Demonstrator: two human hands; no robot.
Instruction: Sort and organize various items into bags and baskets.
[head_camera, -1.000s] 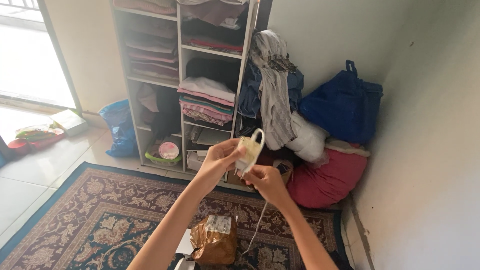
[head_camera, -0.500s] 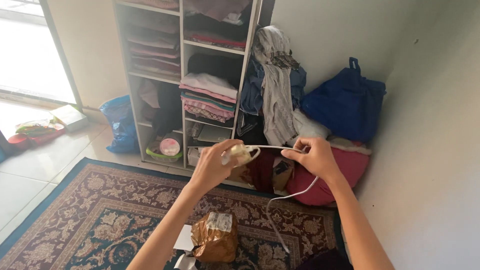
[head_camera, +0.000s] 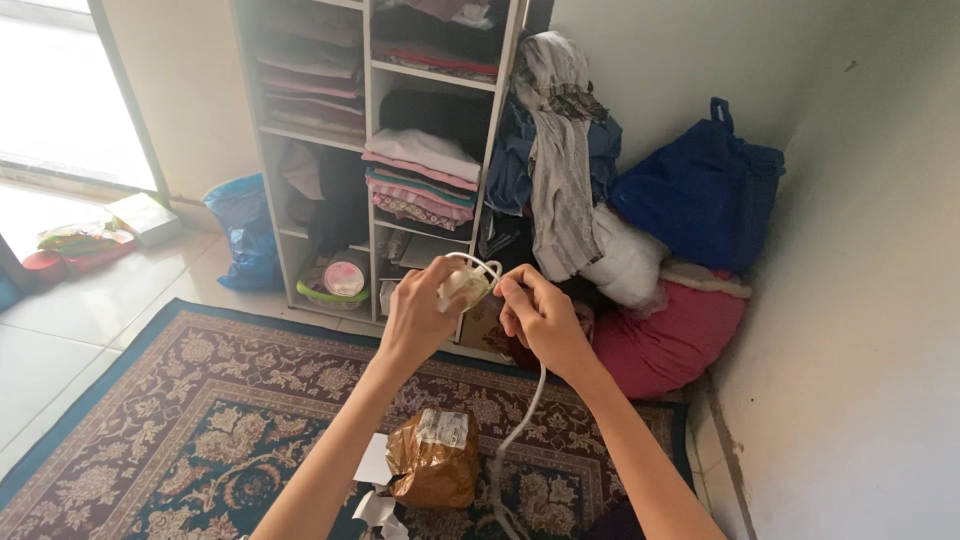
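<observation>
The left hand (head_camera: 420, 312) is raised in front of the shelf, its fingers curled around a small pale charger block (head_camera: 462, 285), which shows just above the thumb and fingertips. A white cable (head_camera: 520, 420) loops over the top of the block, passes to the right hand (head_camera: 540, 318), and from there hangs down toward the rug, trailing out of sight near the bottom edge. The right hand sits just to the right of the left, almost touching it, with its thumb and forefinger pinching the cable close to the block while the other fingers are folded in behind.

Below the hands, near the person, a crumpled brown plastic bag (head_camera: 432, 470) with a white label lies on a patterned dark red rug (head_camera: 200, 420), with scraps of white paper (head_camera: 375, 490) beside it on the left.

Farther off stands a white open shelf (head_camera: 365, 150) stacked with folded clothes (head_camera: 420, 180); a round pink-lidded tub (head_camera: 344, 278) sits in a green basin on its lowest level. To the right of the shelf, clothes hang in a heap (head_camera: 560, 150) against the wall, with a large blue bag (head_camera: 700, 190) in the corner resting above a red bundle (head_camera: 670, 335) and a white sack. To the left of the shelf a blue plastic bag (head_camera: 238, 240) sits on the tiled floor, and well to the far left, by the bright doorway, lie a box and some coloured items.
</observation>
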